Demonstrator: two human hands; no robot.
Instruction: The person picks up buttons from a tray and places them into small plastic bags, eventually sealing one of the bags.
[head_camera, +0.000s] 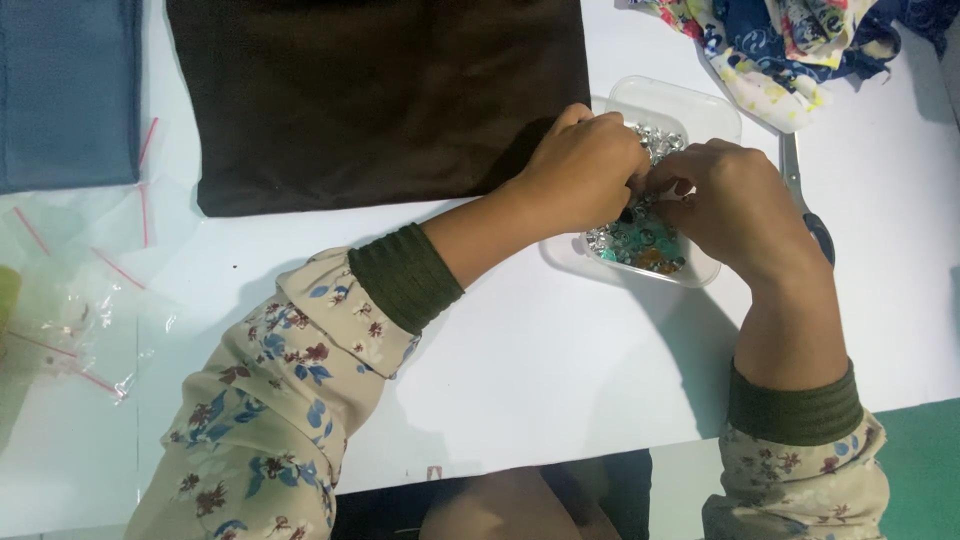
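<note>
A clear plastic tray (690, 105) filled with small silver, teal and orange beads (640, 243) sits on the white table (560, 350). Both hands hover over it with fingertips meeting. My left hand (585, 165) is curled, fingers pinched together above the beads. My right hand (735, 205) is also curled, its fingertips touching those of the left. A small dark item shows between the fingertips; what it is cannot be made out. Both sleeves are floral with dark green cuffs.
A dark brown cloth (380, 95) lies flat behind the tray. Scissors (805, 200) rest to the right of the tray. A crumpled patterned fabric (790, 45) is at the back right, blue fabric (65, 90) at the back left, small clear zip bags (70, 320) at left.
</note>
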